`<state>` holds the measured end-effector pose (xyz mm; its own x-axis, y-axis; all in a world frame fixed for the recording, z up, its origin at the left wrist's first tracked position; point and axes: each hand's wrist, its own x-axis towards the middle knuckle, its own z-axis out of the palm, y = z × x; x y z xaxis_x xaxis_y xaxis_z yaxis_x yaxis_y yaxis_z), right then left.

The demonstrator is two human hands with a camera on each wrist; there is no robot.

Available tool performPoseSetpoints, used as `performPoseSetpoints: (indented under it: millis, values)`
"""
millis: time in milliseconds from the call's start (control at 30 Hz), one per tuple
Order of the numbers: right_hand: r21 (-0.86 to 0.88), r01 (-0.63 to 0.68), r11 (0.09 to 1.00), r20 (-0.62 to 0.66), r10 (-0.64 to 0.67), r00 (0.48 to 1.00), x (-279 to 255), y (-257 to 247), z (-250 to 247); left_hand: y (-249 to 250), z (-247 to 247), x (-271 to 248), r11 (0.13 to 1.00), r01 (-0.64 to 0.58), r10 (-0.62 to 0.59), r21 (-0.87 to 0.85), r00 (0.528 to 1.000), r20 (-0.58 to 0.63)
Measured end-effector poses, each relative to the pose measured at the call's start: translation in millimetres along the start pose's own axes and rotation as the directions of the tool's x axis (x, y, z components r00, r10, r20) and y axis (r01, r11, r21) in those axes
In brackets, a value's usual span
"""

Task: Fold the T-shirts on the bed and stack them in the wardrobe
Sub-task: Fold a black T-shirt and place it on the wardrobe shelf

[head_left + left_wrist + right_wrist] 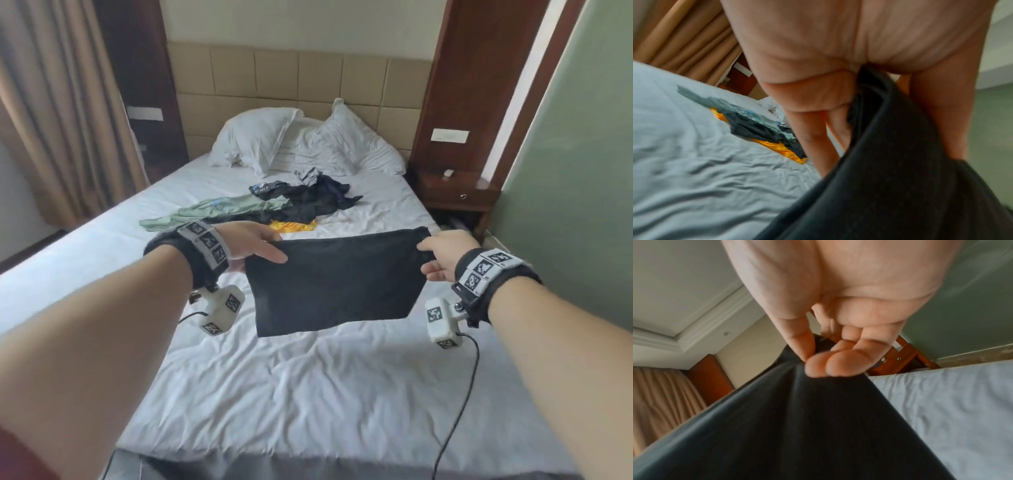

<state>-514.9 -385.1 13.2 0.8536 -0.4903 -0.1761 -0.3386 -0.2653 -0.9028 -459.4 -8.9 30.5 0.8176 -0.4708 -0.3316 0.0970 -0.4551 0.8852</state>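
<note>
The black cotton T-shirt (334,281), already folded to a flat rectangle, hangs in the air above the white-sheeted bed (291,377), its long axis running side to side between the hands. The left hand (253,246) pinches its upper left corner and the right hand (442,255) pinches the upper right, so neither is nearer. A heap of unfolded shirts in green, black and yellow (274,209) lies beyond, toward the white pillows (257,137).
</note>
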Motion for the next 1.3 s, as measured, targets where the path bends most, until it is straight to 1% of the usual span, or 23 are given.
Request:
performPoseSetpoints:
  millis: [67, 133, 233, 333, 433, 467, 533, 600, 633, 667, 700, 733, 800, 867, 933, 1000, 1100, 1167, 1300]
  values:
    - [0.008, -0.051, 0.999, 0.010, 0.051, 0.999, -10.5, 15.5, -29.5, 9.8, 10.6, 0.7, 0.995, -0.006, 0.015, -0.100, 0.996, 0.088]
    - [-0.006, -0.095, 0.996, 0.035, 0.095, 0.995, -15.8, 33.2, -51.0, 14.9, 24.2, 5.9, 0.997, 0.017, -0.007, -0.081, 0.992, 0.124]
    - [-0.047, -0.152, 0.987, 0.026, 0.154, 0.988, -9.6, 62.7, -61.0, 6.2, 43.7, 31.8, 0.996, 0.086, -0.087, 0.018, 0.994, 0.068]
    - [-0.137, -0.235, 0.962, -0.002, 0.237, 0.971, 8.1, 96.4, -51.1, -20.2, 61.4, 68.7, 0.982, 0.153, -0.152, 0.108, 0.988, -0.013]
    - [-0.220, -0.267, 0.938, 0.002, 0.275, 0.962, 31.0, 125.9, -30.9, -50.2, 70.8, 104.8, 0.970, 0.208, -0.198, 0.123, 0.976, -0.090]
    - [-0.219, -0.276, 0.936, 0.017, 0.287, 0.958, 40.8, 134.6, -22.9, -59.9, 71.8, 117.5, 0.966, 0.230, -0.217, 0.121, 0.970, -0.111]
    - [-0.151, -0.331, 0.932, 0.065, 0.343, 0.937, 62.4, 151.0, -5.6, -78.3, 72.4, 143.6, 0.954, 0.271, -0.255, 0.127, 0.958, -0.130]
    - [-0.084, -0.428, 0.900, 0.136, 0.436, 0.890, 81.6, 167.8, 11.9, -98.7, 73.6, 169.2, 0.942, 0.319, -0.306, 0.109, 0.945, -0.119]
    - [-0.073, -0.469, 0.880, 0.170, 0.474, 0.864, 88.3, 174.4, 19.0, -107.4, 73.9, 178.5, 0.930, 0.354, -0.344, 0.099, 0.934, -0.098]
    - [-0.071, -0.508, 0.858, 0.194, 0.511, 0.837, 97.7, 182.2, 27.2, -117.8, 73.4, 193.5, 0.910, 0.407, -0.403, 0.084, 0.913, -0.054]
    - [-0.070, -0.529, 0.846, 0.194, 0.532, 0.824, 102.8, 185.7, 32.2, -124.1, 72.6, 201.1, 0.886, 0.460, -0.461, 0.059, 0.887, 0.007]
    - [-0.063, -0.545, 0.836, 0.188, 0.546, 0.817, 106.4, 187.3, 35.9, -128.6, 71.3, 206.3, 0.860, 0.509, -0.509, 0.025, 0.857, 0.080]
    - [-0.042, -0.558, 0.829, 0.181, 0.556, 0.811, 109.6, 187.1, 37.8, -132.6, 66.8, 212.1, 0.825, 0.565, -0.553, -0.003, 0.809, 0.199]
    - [-0.037, -0.570, 0.821, 0.176, 0.567, 0.805, 108.4, 184.0, 38.2, -130.6, 60.4, 215.1, 0.803, 0.590, -0.591, 0.087, 0.767, 0.251]
    - [-0.051, -0.556, 0.829, 0.129, 0.558, 0.820, 100.6, 177.7, 37.3, -120.8, 56.9, 211.3, 0.783, 0.601, -0.622, 0.162, 0.744, 0.243]
    - [-0.089, -0.540, 0.837, 0.095, 0.546, 0.832, 92.6, 164.2, 31.0, -102.1, 52.1, 204.8, 0.780, 0.605, -0.626, 0.160, 0.750, 0.214]
    - [-0.118, -0.529, 0.840, 0.113, 0.541, 0.834, 83.9, 128.7, 10.0, -56.9, 42.8, 192.7, 0.789, 0.598, -0.614, 0.141, 0.755, 0.232]
    - [-0.129, -0.519, 0.845, 0.114, 0.532, 0.839, 84.1, 90.4, -14.2, -11.0, 31.8, 187.5, 0.800, 0.585, -0.599, 0.133, 0.765, 0.237]
    - [-0.045, -0.499, 0.865, 0.106, 0.501, 0.859, 102.9, 22.7, -73.0, 97.5, 13.7, 189.7, 0.852, 0.507, -0.523, 0.128, 0.828, 0.201]
